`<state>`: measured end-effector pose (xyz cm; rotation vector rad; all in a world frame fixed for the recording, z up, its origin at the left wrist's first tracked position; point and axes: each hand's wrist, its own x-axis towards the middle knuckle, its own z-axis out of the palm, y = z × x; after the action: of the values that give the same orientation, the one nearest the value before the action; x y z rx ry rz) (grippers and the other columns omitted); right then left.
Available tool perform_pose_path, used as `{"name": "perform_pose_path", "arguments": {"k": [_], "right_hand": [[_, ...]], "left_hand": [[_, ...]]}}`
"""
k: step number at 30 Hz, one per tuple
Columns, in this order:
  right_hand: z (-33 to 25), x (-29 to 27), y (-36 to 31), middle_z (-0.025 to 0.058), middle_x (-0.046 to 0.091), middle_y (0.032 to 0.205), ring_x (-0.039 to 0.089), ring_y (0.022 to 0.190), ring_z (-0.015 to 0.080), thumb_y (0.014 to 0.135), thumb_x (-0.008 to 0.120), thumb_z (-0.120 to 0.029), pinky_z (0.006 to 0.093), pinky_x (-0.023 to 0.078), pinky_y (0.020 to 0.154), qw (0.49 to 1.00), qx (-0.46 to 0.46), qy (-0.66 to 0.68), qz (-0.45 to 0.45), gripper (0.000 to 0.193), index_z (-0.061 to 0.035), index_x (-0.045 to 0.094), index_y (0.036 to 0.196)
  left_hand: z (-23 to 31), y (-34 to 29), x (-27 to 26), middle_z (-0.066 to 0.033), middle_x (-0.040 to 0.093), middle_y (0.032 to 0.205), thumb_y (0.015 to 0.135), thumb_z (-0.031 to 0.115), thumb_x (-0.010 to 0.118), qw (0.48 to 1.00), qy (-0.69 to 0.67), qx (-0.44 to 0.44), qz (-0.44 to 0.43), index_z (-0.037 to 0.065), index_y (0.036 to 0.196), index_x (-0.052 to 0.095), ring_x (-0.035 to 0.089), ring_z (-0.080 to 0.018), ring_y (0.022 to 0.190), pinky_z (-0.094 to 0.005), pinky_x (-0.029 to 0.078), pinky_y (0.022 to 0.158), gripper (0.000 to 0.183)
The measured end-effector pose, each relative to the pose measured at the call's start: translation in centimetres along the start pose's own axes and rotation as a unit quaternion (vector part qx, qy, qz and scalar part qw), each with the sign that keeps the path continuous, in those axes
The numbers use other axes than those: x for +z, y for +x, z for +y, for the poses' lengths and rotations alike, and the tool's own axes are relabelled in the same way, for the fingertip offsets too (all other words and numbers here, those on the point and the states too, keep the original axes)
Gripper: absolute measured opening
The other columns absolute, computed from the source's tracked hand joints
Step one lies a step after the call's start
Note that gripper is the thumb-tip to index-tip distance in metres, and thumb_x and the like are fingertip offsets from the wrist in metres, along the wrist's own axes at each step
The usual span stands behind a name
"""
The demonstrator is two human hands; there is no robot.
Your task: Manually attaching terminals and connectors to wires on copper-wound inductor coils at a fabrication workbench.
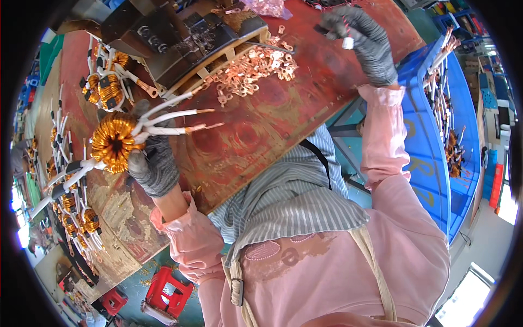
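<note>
My left hand [154,166], in a grey knit glove, is closed around a ring-shaped coil [115,141] of copper-coloured wire. Several white-sleeved leads stick out of the coil on both sides; those on the right end in bare copper tips. My right hand [366,41], gloved alike, is raised over the far right of the bench with its fingers curled together. A small white plug [347,43] on a twisted red-and-white wire shows against these fingers. Whether the fingers grip it or something else I cannot make out. The coil is near the pile of copper ring terminals [250,71].
A dark metal machine [180,43] stands at the far side of the red, worn bench [234,141]. More wound coils [104,90] lie beside it and along the left [76,212]. A blue bin [425,136] with leaded parts stands at right. A red stool [168,294] is below left.
</note>
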<state>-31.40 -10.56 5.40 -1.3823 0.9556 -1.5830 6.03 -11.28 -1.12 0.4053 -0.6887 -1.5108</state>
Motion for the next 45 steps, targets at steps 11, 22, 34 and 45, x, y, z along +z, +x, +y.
{"name": "perform_pose_path", "arguments": {"k": [11,22,34,45], "right_hand": [[4.1,-2.0,-4.3,0.0047,0.054,0.081,0.054,0.073,0.0150,0.075,0.059,-0.014,0.0277,0.044,0.064,0.846,0.009,-0.533,0.001,0.028,-0.0122,0.054,0.103],[-0.6,7.2,-5.2,0.0053,0.058,0.087,0.053,0.077,0.0114,0.080,0.053,-0.018,0.0217,0.042,0.070,0.973,-0.021,-0.224,0.041,0.024,-0.0020,0.057,0.097],[2.2,14.4,-5.7,0.0049,0.060,0.071,0.053,0.054,0.0076,0.085,0.047,-0.028,0.0194,0.044,0.048,0.978,0.204,0.035,0.027,0.030,-0.0010,0.058,0.094],[2.8,15.3,-5.7,0.0061,0.061,0.075,0.055,0.056,0.0089,0.083,0.050,-0.027,0.0194,0.045,0.046,0.978,0.190,0.078,0.035,0.030,-0.0005,0.058,0.096]], "left_hand": [[0.2,-0.3,1.0,-0.0116,0.048,0.111,0.067,0.029,0.064,0.997,0.077,0.024,0.003,0.000,0.111,0.043,0.045,-0.0264,0.103,-0.0447,0.031,0.093,0.057],[-0.1,-0.3,2.4,-0.0151,0.042,0.117,0.063,0.027,0.068,0.995,0.088,0.043,-0.015,0.001,0.119,0.034,0.042,-0.0270,0.106,-0.0435,0.029,0.094,0.070],[0.1,-0.3,3.5,-0.0144,0.042,0.116,0.064,0.027,0.068,0.993,0.109,0.035,-0.027,0.001,0.118,0.034,0.041,-0.0274,0.106,-0.0450,0.026,0.096,0.069],[-0.5,-0.2,2.4,-0.0147,0.042,0.116,0.065,0.027,0.067,0.991,0.116,0.061,0.003,0.002,0.118,0.035,0.042,-0.0273,0.106,-0.0455,0.028,0.094,0.067]]}}
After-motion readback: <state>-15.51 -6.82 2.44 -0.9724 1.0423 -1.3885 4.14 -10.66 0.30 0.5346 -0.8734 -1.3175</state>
